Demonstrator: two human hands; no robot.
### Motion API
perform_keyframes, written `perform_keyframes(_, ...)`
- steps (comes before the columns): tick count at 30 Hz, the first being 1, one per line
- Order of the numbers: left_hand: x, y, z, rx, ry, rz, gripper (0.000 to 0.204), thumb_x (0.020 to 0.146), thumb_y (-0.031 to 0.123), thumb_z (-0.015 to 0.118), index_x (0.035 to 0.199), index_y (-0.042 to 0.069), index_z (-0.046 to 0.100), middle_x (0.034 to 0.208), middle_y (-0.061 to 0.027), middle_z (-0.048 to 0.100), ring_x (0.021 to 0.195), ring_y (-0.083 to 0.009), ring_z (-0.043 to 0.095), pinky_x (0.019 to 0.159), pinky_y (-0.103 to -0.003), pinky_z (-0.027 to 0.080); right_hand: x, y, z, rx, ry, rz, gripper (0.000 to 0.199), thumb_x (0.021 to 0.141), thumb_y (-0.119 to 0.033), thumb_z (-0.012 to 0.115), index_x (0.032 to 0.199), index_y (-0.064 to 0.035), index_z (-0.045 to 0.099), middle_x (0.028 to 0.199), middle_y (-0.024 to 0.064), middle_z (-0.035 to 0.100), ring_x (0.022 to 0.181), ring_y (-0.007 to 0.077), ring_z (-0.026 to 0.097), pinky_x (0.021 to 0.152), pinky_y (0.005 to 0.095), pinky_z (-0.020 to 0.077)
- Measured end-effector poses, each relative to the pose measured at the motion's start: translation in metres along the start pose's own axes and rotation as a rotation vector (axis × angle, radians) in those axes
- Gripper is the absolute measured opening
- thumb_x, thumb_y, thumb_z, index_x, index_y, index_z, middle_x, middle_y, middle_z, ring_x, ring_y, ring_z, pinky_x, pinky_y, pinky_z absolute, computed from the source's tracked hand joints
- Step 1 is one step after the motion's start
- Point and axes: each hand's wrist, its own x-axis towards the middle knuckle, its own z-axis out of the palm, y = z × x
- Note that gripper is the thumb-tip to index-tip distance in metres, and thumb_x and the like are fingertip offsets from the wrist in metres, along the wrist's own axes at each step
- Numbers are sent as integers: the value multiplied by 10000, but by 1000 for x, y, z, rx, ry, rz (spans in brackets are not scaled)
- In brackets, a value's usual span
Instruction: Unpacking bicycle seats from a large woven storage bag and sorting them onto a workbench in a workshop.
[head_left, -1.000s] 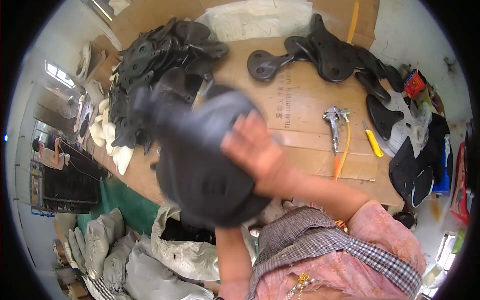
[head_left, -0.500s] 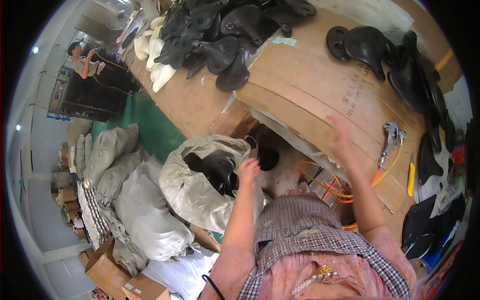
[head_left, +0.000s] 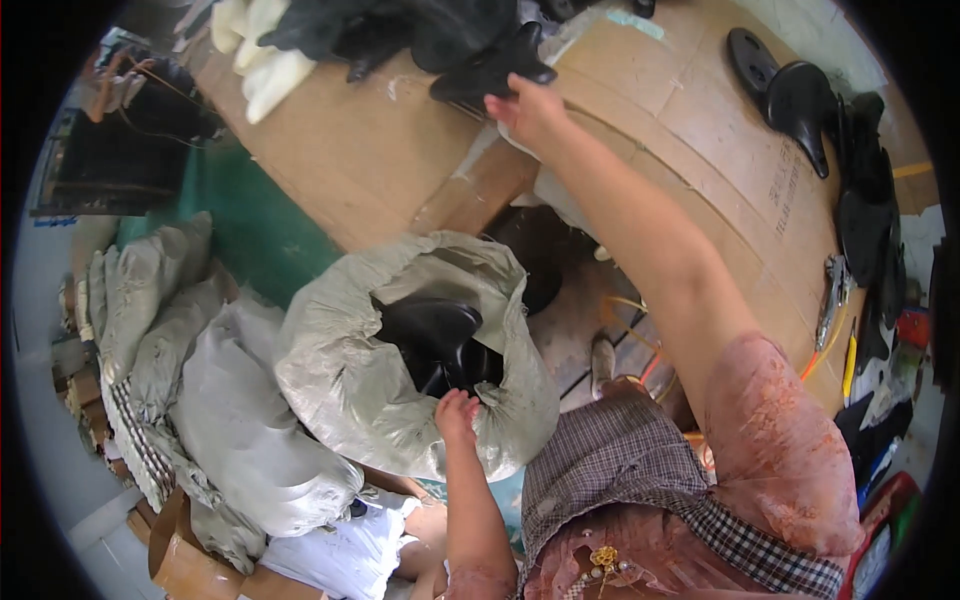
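Note:
My right arm stretches across the table's edge, and my right hand (head_left: 528, 108) pinches the rim of a black bicycle saddle (head_left: 492, 70), thumb on top and the other fingers lower. That saddle lies in front of a heap of black saddles (head_left: 350, 30), blurred at the upper edge. Lower down stands a grey-white woven sack (head_left: 330, 375) with its mouth rolled outward. Black saddles (head_left: 430, 328) show inside it. At the sack's near rim is my left hand (head_left: 458, 414), fingers loosely bent and apart, close to the saddles; I see nothing held in it.
Cardboard (head_left: 690, 130) covers the table. More black saddles (head_left: 800, 105) line its right side, near a spray gun (head_left: 832, 290) with hoses and a yellow-handled tool (head_left: 850, 365). Cream saddles (head_left: 275, 75) lie at the upper left. Full sacks (head_left: 250, 410) and an open carton (head_left: 190, 545) stand left.
My right hand has swung leftward and away from me to a saddle by the heap, taking hold of its rim. My left hand has dropped to the sack's near rim. The view has shifted.

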Motion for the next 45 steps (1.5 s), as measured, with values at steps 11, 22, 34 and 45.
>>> perform_keyframes(11,86,21,-24,609,257,531,549,699,76,645,1194,6,419,1144,-135,474,973,-209,475,846,-301,382,-125,1,-97,-77,-582,-492,337,844,-256,517,1069,-6,510,1003,138,562,945,290,532,849,381,429)
perform_keyframes(22,55,37,-39,1125,546,901,536,704,20,627,1202,21,428,1216,-154,410,1120,-259,404,960,-345,304,73,380,-543,-1157,-660,-79,245,790,-83,559,1028,-25,543,962,116,590,891,188,562,782,324,450)
perform_keyframes(34,-81,4,-241,721,1114,593,570,665,135,674,1151,-50,442,1102,-178,506,977,-276,502,861,-348,383,-48,355,-433,-1643,-655,-295,233,790,-134,519,1007,-50,540,857,179,595,782,329,578,684,419,461)
perform_keyframes(45,-70,-9,-170,918,632,452,645,600,277,668,1119,-53,475,1096,-267,513,1037,-376,484,896,-366,369,-246,-297,-297,-1732,411,-1307,319,847,-144,545,1117,23,512,1096,143,555,962,218,541,847,290,424)
